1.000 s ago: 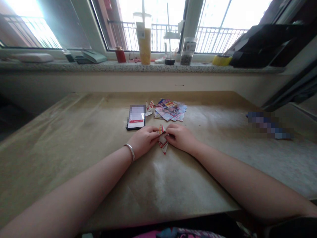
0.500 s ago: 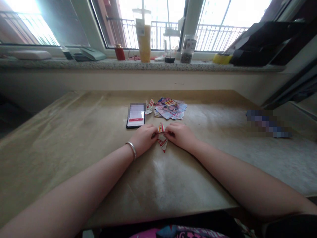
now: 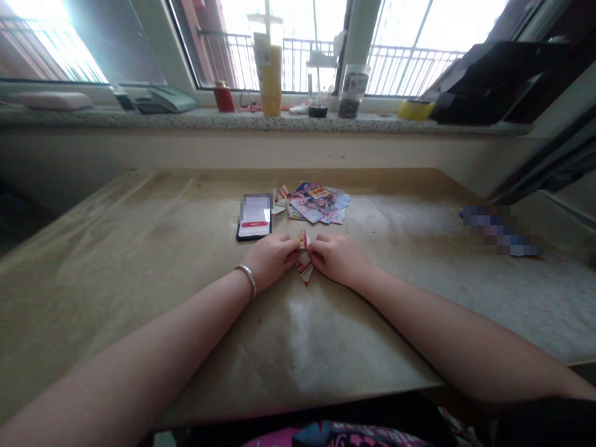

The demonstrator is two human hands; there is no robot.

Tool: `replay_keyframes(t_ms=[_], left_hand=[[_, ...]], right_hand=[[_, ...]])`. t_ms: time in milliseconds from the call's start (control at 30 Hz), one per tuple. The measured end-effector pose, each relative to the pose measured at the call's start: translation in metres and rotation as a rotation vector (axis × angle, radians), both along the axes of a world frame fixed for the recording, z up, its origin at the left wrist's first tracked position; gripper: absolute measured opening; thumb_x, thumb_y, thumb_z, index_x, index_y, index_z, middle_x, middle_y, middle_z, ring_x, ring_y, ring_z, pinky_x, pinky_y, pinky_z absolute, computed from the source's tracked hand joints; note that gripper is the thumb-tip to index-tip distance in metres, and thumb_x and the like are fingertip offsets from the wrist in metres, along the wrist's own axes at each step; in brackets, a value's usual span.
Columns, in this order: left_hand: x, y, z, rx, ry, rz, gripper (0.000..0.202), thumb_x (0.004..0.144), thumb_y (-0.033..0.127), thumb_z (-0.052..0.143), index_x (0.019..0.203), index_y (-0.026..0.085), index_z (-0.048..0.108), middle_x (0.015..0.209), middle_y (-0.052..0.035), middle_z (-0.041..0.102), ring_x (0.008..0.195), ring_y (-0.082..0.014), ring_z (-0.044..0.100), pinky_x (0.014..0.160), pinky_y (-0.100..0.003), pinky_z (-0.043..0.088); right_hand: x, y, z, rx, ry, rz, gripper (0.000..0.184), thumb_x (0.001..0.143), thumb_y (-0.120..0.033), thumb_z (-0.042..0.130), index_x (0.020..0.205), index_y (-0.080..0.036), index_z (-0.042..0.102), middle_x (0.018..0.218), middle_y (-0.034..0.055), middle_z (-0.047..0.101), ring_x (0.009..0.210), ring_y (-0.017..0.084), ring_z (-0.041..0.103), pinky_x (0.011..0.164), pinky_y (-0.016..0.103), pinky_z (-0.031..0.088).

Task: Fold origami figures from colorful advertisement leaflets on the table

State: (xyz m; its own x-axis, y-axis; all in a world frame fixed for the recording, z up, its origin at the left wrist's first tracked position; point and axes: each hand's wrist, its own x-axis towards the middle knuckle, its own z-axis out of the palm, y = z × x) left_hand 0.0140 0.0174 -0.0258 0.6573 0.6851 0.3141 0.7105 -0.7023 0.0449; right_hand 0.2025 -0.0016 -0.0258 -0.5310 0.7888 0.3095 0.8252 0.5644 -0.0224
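Note:
A small folded paper piece (image 3: pixel 305 271), white with red and yellow print, lies between my hands with a pointed tip toward me and another away. My left hand (image 3: pixel 274 257) pinches its left side, and a silver bangle circles that wrist. Closed on the right side of the paper is my right hand (image 3: pixel 338 256). My fingertips cover the paper's two side edges. Just beyond my left hand lies a phone (image 3: pixel 254 225) with a lit screen. Beside the phone rests another folded paper piece (image 3: pixel 280 200), next to a pile of colourful printed sheets (image 3: pixel 320 205).
The table (image 3: pixel 186 261) runs back to a wall below the granite windowsill (image 3: pixel 205 121). On the sill stand a tall cup of yellow drink (image 3: pixel 270 81), a red container (image 3: pixel 223 98) and clear cups. A blurred flat item (image 3: pixel 500 231) lies at the table's right.
My fingers have closed in slightly on both sides of the folded paper, and its near tip has shifted a little to the left. The phone and pile stay put.

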Motion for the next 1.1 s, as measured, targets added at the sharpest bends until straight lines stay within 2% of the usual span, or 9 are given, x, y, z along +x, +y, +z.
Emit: replay_keyframes(t_ms=[200, 333, 567, 1100], left_hand=[[0.002, 0.002, -0.001, -0.062, -0.065, 0.060, 0.010, 0.082, 0.018, 0.053, 0.083, 0.017, 0.063, 0.075, -0.0027, 0.059, 0.071, -0.0158, 0.055, 0.064, -0.025, 0.042], [-0.003, 0.006, -0.003, -0.090, -0.070, -0.024, 0.015, 0.079, 0.012, 0.053, 0.086, 0.019, 0.065, 0.077, -0.0019, 0.060, 0.074, -0.0162, 0.056, 0.066, -0.026, 0.043], [-0.012, 0.010, -0.004, -0.100, -0.086, -0.173, 0.019, 0.086, 0.018, 0.050, 0.092, 0.022, 0.068, 0.087, -0.0033, 0.065, 0.079, -0.0148, 0.059, 0.072, -0.026, 0.045], [-0.014, 0.007, -0.001, -0.086, -0.050, -0.228, 0.021, 0.088, 0.017, 0.049, 0.095, 0.021, 0.069, 0.087, -0.0039, 0.066, 0.077, -0.0134, 0.061, 0.070, -0.024, 0.047]], right_hand=[[0.001, 0.001, 0.000, 0.003, 0.014, -0.007, 0.016, 0.086, -0.026, 0.049, 0.087, -0.021, 0.065, 0.084, 0.0047, 0.065, 0.076, 0.017, 0.057, 0.059, 0.026, 0.033], [0.005, 0.003, -0.002, 0.014, 0.035, 0.065, 0.018, 0.088, -0.027, 0.049, 0.093, -0.023, 0.066, 0.085, 0.0040, 0.065, 0.078, 0.016, 0.057, 0.061, 0.026, 0.034], [0.012, 0.004, -0.003, -0.033, 0.075, 0.156, 0.019, 0.086, -0.023, 0.052, 0.096, -0.026, 0.068, 0.089, 0.0026, 0.064, 0.078, 0.015, 0.056, 0.064, 0.025, 0.035], [0.010, 0.000, 0.005, -0.026, -0.018, 0.181, 0.025, 0.089, -0.021, 0.047, 0.103, -0.025, 0.068, 0.090, 0.0045, 0.065, 0.082, 0.016, 0.058, 0.066, 0.025, 0.037]])
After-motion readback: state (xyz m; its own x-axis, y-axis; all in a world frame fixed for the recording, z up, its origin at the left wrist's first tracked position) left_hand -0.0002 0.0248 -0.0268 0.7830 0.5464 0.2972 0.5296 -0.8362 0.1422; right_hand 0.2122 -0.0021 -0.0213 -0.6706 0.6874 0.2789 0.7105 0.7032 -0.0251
